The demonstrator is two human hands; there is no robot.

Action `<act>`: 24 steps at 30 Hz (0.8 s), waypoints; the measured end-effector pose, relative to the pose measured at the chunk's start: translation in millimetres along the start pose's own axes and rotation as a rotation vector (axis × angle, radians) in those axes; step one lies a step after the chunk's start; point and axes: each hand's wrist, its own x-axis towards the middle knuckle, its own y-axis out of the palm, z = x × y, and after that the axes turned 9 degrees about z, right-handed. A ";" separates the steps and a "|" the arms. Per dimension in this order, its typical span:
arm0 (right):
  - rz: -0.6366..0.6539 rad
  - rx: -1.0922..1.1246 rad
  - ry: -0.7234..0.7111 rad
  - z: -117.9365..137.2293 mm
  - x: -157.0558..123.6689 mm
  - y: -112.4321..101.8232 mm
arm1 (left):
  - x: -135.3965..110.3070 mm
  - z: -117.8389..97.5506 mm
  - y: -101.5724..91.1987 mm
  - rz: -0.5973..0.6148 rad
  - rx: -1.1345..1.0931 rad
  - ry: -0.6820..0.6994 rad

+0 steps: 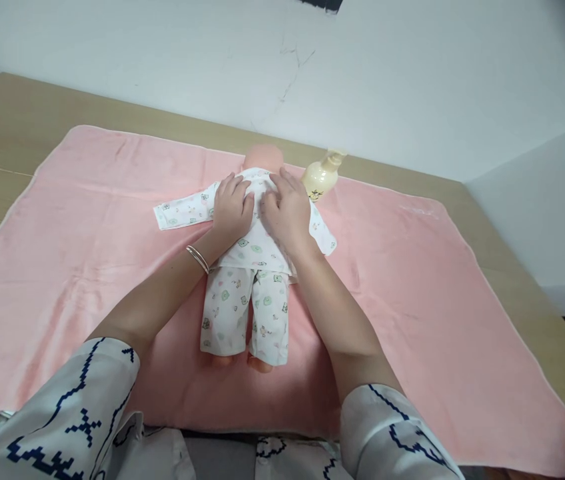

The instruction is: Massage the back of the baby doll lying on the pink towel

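A baby doll [263, 157] lies stretched out with its head away from me, dressed in a white printed shirt [255, 250] and matching white trousers [227, 310]. No facial features show on its head. My left hand [232, 205] rests on the left shoulder of the shirt, fingers extended and thumb apart. On the opposite side of the chest area, my right hand [287, 205] lies on the cloth with its fingers spread and slightly bent. The shirt's left sleeve [182, 213] points outward; the right one [321, 230] is partly behind my hand. The doll's feet [260, 364] poke out below the trousers.
A pink blanket [402, 300] spreads under the doll over a wooden table [17, 127]. Just beyond my right hand stands a cream pump bottle [321, 177]. A white wall [187, 60] borders the table's far edge.
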 end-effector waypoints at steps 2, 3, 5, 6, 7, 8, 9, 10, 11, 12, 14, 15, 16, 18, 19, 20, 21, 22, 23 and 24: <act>0.010 -0.012 -0.012 0.1 0.0 2.4 | -0.1 -0.8 -1.2 0.022 -0.023 -0.008; 0.036 -0.018 -0.021 -0.3 0.1 4.7 | -0.1 -1.1 -1.6 0.029 -0.031 -0.016; 0.091 -0.015 -0.035 -1.0 0.4 8.6 | -0.2 -1.4 -2.0 0.030 -0.041 -0.039; 0.102 -0.008 -0.038 -0.9 0.4 9.2 | -0.3 -1.7 -2.2 0.026 -0.043 -0.049; 0.094 -0.001 -0.038 -0.5 0.3 8.6 | -0.4 -2.0 -2.4 0.022 -0.045 -0.056; 0.073 0.004 -0.037 0.3 0.1 6.9 | -0.7 -2.5 -2.6 0.021 -0.046 -0.058; 0.049 0.005 -0.038 1.2 -0.1 4.6 | -0.9 -3.1 -2.9 0.021 -0.048 -0.061; 0.025 0.003 -0.037 1.9 -0.2 2.2 | -1.2 -3.7 -3.2 0.023 -0.050 -0.063; 0.007 0.000 -0.035 2.0 -0.2 0.3 | -1.5 -4.3 -3.4 0.025 -0.050 -0.067; 0.003 -0.004 -0.031 1.3 0.1 -0.8 | -1.7 -4.7 -3.5 0.029 -0.048 -0.071; 0.058 -0.018 -0.028 -2.9 1.4 0.2 | -1.7 -5.0 -3.4 0.034 -0.039 -0.085; 0.110 -0.029 -0.039 -6.2 2.5 1.7 | -1.5 -4.8 -3.3 0.036 -0.031 -0.092; 0.169 -0.042 -0.061 -10.0 3.8 3.2 | -1.0 -4.4 -3.3 0.039 -0.022 -0.099; 0.272 -0.058 -0.127 -17.4 6.5 4.2 | 0.4 -4.3 -4.2 0.053 -0.006 -0.115; 0.302 -0.058 -0.159 -20.4 7.8 3.0 | 1.3 -5.3 -5.4 0.068 0.002 -0.120; 0.320 -0.053 -0.185 -22.7 9.0 0.3 | 2.0 -7.4 -7.2 0.088 0.013 -0.127; 0.325 -0.046 -0.196 -24.4 10.2 -3.9 | 2.5 -11.2 -9.7 0.112 0.029 -0.138; 0.318 -0.040 -0.192 -25.5 11.3 -9.5 | 2.6 -16.8 -12.9 0.141 0.051 -0.156; 0.298 -0.032 -0.179 -26.4 12.4 -16.7 | 2.3 -24.5 -16.4 0.177 0.077 -0.178; 0.268 -0.022 -0.160 -27.5 13.5 -25.1 | 1.6 -34.1 -20.1 0.219 0.104 -0.204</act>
